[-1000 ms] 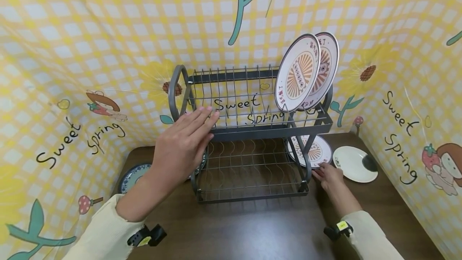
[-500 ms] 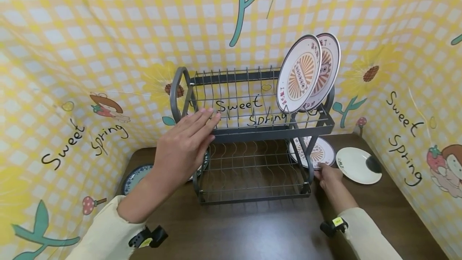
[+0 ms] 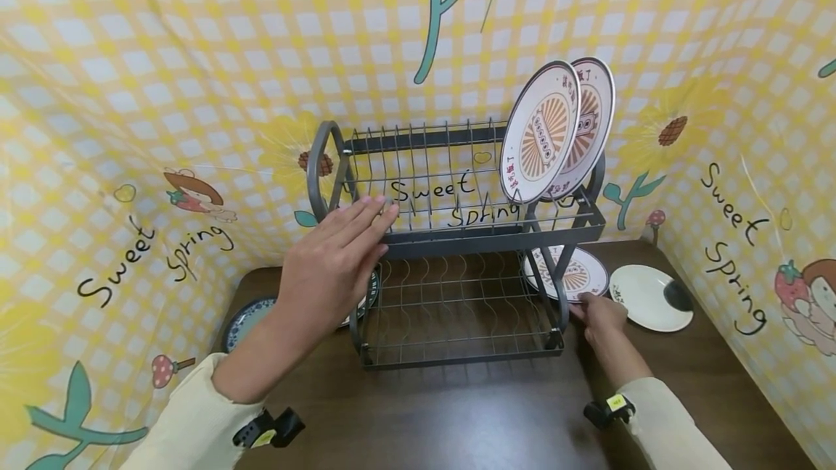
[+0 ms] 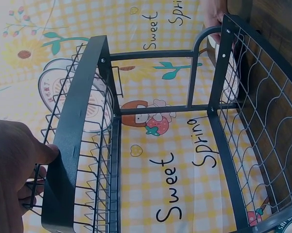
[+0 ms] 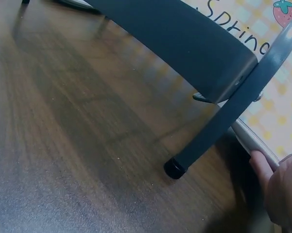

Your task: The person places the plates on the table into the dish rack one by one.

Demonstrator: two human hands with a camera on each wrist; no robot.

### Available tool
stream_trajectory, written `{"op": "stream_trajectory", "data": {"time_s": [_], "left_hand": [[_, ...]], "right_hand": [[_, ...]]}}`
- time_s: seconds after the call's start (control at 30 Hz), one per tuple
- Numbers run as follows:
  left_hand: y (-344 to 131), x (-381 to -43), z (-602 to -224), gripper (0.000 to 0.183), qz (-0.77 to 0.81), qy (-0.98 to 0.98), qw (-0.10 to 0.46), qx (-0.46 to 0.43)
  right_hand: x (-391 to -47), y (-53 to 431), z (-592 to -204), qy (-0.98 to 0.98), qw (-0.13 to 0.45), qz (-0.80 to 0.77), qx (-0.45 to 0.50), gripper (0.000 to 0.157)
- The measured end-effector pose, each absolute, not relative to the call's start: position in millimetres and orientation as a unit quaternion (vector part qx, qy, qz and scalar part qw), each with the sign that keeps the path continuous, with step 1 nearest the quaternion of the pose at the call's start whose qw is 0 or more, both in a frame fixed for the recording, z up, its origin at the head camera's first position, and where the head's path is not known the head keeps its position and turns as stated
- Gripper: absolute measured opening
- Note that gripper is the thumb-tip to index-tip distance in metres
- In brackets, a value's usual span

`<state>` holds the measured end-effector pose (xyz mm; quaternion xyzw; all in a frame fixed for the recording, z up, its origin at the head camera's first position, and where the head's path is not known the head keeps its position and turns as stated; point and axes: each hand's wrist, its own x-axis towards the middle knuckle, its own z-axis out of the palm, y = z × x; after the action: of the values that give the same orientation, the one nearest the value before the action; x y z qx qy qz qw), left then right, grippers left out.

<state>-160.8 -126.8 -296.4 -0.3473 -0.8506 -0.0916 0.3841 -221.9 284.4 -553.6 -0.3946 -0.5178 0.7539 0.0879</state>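
Note:
A dark grey two-tier dish rack (image 3: 457, 241) stands on the table. My left hand (image 3: 329, 260) holds the left end of its upper front bar. In the left wrist view, the thumb lies on that bar and the fingers reach behind among the wires. At the rack's lower right, my right hand (image 3: 602, 319) pinches the near rim of a patterned plate (image 3: 578, 274). The right wrist view shows this plate's edge (image 5: 255, 141) tilted up beside the rack leg (image 5: 209, 131). Two matching plates (image 3: 538, 133) lean upright in the upper tier's right end.
A white plate with a dark patch (image 3: 646, 298) lies to the right of my right hand. Left of the rack is a blue-rimmed plate (image 3: 244, 325), partly behind my forearm. Another dark-rimmed plate (image 3: 372, 292) shows behind the rack's left side. Checked cloth (image 3: 196, 93) surrounds the table (image 3: 444, 412).
The view has shifted slightly. My right hand keeps its pinch on the plate's rim with barely any movement, and my left hand stays on the rack.

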Motion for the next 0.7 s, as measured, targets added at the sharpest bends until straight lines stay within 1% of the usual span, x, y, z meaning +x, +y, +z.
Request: {"op": "stream_trajectory", "data": {"time_s": [0.07,0.17,0.23,0.3,0.53,0.7], "left_hand": [[-126.8,-161.1,-296.2,0.050,-0.092,-0.851,0.383,-0.348],[-126.7,-161.5,-296.0,0.050,-0.094,-0.851,0.382,-0.349],[-126.6,-161.6,-296.0,0.050,-0.095,-0.850,0.383,-0.349],[-126.6,-161.6,-295.9,0.050,-0.096,-0.849,0.384,-0.350],[-126.6,-161.4,-295.9,0.051,-0.093,-0.849,0.385,-0.349],[-127.2,-161.3,-296.7,0.050,-0.095,-0.850,0.386,-0.346]], "right_hand": [[-220.5,285.2,-552.9,-0.519,0.094,0.755,-0.390,0.027],[-217.0,287.0,-551.8,-0.513,0.104,0.758,-0.389,0.043],[-214.4,288.8,-551.5,-0.506,0.110,0.762,-0.389,0.048],[-211.1,290.4,-550.3,-0.502,0.120,0.766,-0.384,0.047],[-200.0,298.0,-544.7,-0.499,0.154,0.777,-0.352,0.020],[-193.1,303.4,-537.3,-0.489,0.169,0.786,-0.338,0.017]]}}
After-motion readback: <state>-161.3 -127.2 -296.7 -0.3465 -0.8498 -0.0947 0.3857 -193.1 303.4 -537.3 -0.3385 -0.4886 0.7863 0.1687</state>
